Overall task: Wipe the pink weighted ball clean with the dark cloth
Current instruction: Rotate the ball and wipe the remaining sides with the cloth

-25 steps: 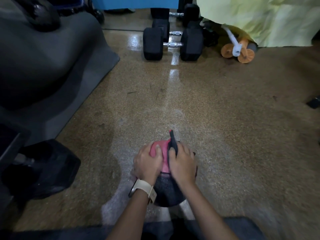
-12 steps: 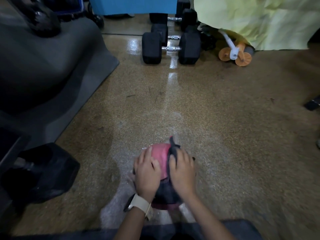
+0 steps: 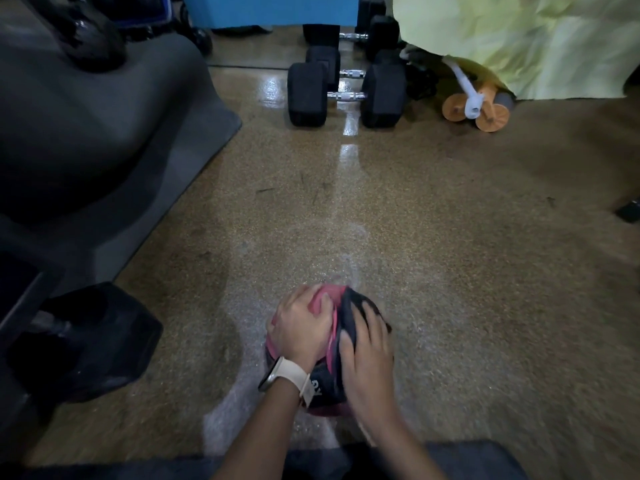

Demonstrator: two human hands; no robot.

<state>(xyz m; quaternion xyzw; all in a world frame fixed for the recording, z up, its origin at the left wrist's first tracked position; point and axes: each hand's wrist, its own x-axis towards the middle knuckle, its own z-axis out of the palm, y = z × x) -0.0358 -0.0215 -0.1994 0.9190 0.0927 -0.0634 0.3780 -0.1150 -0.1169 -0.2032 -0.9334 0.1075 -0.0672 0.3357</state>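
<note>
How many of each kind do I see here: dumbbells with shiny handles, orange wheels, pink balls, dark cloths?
Dumbbells with shiny handles: 3
Orange wheels: 2
Pink ball: 1
Dark cloth: 1
Total: 7

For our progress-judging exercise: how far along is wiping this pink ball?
Done: dark cloth is on the pink ball. In hand: left hand holds the ball, right hand grips the cloth on its right side. Left: bare pink areas; cleanliness can't be judged.
</note>
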